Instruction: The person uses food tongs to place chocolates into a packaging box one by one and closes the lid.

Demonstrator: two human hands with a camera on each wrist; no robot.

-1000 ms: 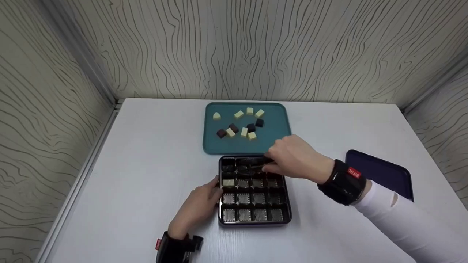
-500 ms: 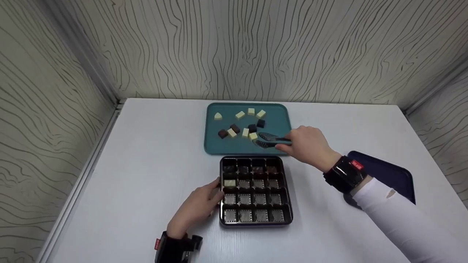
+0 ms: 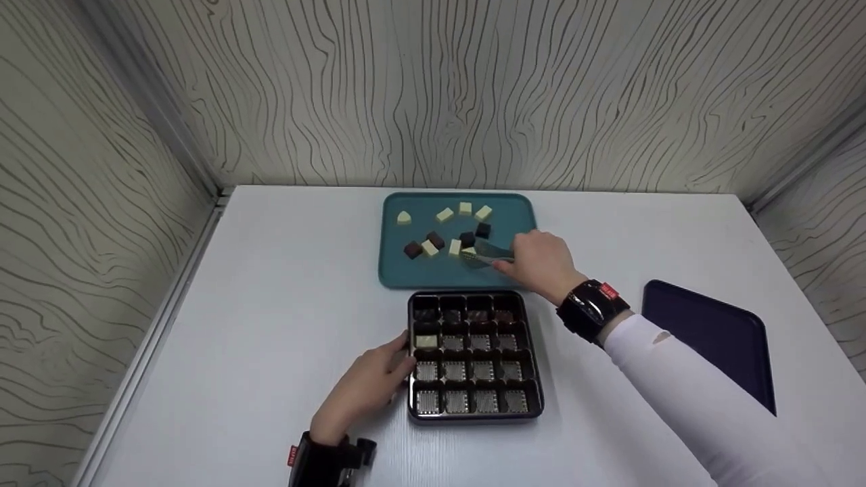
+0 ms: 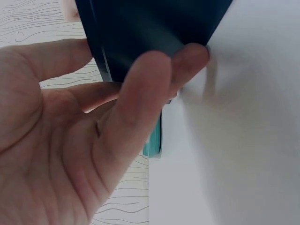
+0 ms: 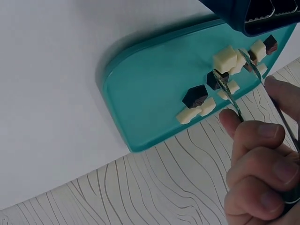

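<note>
My right hand (image 3: 544,264) holds tongs (image 3: 482,260) over the teal tray (image 3: 399,274). In the right wrist view, the tongs' tips stand apart on either side of a white chocolate (image 5: 225,59); I cannot tell whether they touch it. Several white and dark chocolates lie around it on the tray. My left hand (image 3: 365,382) rests against the left side of a dark compartment box (image 3: 473,419), its fingers touching the wall (image 4: 140,33). The box's back row holds dark chocolates (image 3: 451,316), and one white chocolate (image 3: 426,341) sits in the second row's left compartment.
A dark blue lid-like tray (image 3: 710,338) lies on the white table (image 3: 284,270) at the right, partly under the right sleeve (image 3: 683,379). The teal tray stands just behind the box. Patterned panels (image 3: 433,95) enclose the table's back and sides.
My right hand has moved with the tongs from the box's back row to the teal tray, then left to a white chocolate. The left hand has stayed at the box.
</note>
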